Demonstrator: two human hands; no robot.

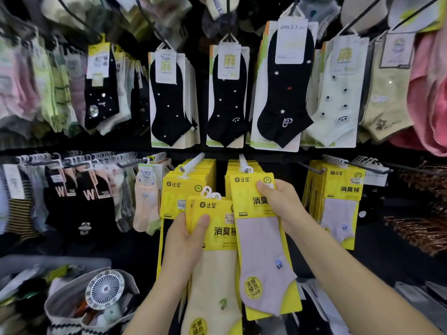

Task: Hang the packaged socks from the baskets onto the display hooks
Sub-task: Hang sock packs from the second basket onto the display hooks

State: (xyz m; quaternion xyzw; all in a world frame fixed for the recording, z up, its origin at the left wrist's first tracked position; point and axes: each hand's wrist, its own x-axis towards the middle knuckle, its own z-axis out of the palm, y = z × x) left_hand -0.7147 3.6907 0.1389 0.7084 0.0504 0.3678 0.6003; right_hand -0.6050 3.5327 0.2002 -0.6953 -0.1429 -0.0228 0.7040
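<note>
Two packs (262, 252), possibly edge over edge.

Bright, even light on the centre; wide-angle bending and heavy blur at edges, dark backboard, soft shadows.

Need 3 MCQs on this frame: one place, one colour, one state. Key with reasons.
1. Where is the fan?
A) in the bag, lower left
B) on a hook
C) in a hand

2. Sock colour in the right hand's pack?
A) black
B) lilac
C) green

3. What is the left hand doing?
A) open, empty
B) grips cream-sock packs
C) rests on the fan

Key:
1 A, the fan lies inside the bag's rim.
2 B, a lilac sock shows below the yellow header.
3 B, the thumb presses on the packs' front.
</note>
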